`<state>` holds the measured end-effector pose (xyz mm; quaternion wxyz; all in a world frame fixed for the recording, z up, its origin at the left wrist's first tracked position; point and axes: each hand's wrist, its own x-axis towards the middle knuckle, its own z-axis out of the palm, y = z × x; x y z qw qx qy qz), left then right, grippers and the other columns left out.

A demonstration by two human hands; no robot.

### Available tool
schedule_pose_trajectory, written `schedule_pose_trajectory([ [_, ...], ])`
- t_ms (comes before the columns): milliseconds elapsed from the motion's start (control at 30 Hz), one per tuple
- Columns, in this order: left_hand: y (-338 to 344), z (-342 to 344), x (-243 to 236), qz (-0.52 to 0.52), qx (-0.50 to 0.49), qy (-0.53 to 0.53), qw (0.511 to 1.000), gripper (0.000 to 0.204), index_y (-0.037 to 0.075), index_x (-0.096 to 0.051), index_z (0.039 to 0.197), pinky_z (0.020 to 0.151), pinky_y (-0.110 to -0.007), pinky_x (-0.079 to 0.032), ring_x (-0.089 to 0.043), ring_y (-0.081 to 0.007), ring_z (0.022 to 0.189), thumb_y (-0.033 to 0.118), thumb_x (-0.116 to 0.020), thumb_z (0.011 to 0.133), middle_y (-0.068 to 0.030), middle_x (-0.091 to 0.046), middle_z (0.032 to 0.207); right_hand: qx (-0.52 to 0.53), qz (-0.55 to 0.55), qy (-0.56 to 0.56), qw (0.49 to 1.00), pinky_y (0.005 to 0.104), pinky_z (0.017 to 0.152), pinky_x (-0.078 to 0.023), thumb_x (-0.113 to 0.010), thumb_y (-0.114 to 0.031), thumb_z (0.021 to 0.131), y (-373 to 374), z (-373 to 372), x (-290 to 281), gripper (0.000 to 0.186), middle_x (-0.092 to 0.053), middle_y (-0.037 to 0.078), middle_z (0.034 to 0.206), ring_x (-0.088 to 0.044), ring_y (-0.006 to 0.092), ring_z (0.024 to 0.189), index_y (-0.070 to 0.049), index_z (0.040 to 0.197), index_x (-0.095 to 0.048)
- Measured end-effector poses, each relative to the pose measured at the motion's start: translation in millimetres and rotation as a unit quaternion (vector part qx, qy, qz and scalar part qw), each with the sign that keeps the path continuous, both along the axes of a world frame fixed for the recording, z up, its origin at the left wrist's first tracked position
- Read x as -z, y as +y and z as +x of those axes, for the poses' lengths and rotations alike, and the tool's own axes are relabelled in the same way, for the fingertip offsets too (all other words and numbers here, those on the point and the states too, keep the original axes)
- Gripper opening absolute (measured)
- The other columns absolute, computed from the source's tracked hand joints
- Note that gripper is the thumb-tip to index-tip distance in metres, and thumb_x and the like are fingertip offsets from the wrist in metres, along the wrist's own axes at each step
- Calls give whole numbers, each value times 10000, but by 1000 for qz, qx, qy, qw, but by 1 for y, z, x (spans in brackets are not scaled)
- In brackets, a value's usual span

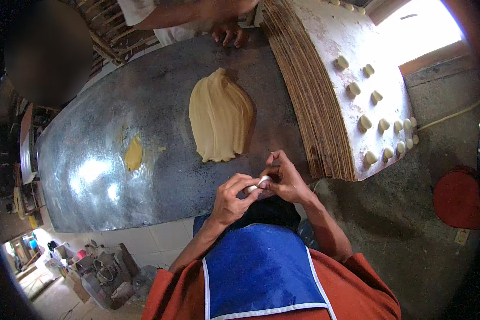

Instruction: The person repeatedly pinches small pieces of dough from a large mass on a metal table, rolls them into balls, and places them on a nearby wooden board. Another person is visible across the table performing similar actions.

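Note:
Close in front of my apron, both hands meet over a small pale piece of dough (250,189). My left hand (231,198) is closed round one end of it. The thumb and fingers of my right hand (287,180) pinch the other end, with the index finger raised. Beyond my hands, a large, smooth, ridged mound of dough (218,117) lies on the dark worktable (165,197). On the right, small rounded dough pieces (365,123) sit spaced apart on the top board (330,48).
The top board lies on a tall stack of wooden boards (304,90) at the table's right end. A yellow smear of soft paste (134,153) is on the table's left half. Across the table stands another person, one hand (229,35) resting on the far edge. A red round stool (458,197) is at far right.

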<state>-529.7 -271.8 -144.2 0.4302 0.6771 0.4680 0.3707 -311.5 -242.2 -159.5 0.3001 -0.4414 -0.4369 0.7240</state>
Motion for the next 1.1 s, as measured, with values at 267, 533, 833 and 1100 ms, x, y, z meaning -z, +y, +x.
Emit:
schedule_pose_trajectory([
  [267,-21,-92,22,-105,-53,-7,993,142,37,-702,925,751,-334,-526,-646,-220,872,73,-795,824,-111,-632,958,69,262,-276,922,397,842,-519,-719,-74,884,5,2,40,144,-656,122,940,-654,296,908,-56,1000,-635],
  [533,38,-111,97,98,-315,356,874,356,40,-512,924,772,-505,-384,-514,-366,867,308,-744,890,-167,-507,906,-57,408,-530,742,500,905,-437,-668,-138,903,16,-8,80,150,-563,178,1066,-559,400,1010,-6,956,-619],
  [833,40,-113,120,59,-308,230,921,205,-20,-466,1027,815,-468,-444,-538,-392,895,8,-620,895,-203,-510,956,-149,299,-428,840,463,830,-443,-676,-91,860,34,-1,107,245,-562,200,901,-545,389,894,9,1019,-519],
  [1100,16,-102,113,201,-231,172,936,240,5,-425,1034,748,-473,-439,-519,-381,847,7,-624,900,-185,-482,941,-32,509,-299,807,483,749,-410,-699,-69,844,23,2,132,314,-511,206,901,-519,360,827,-6,1029,-454],
])
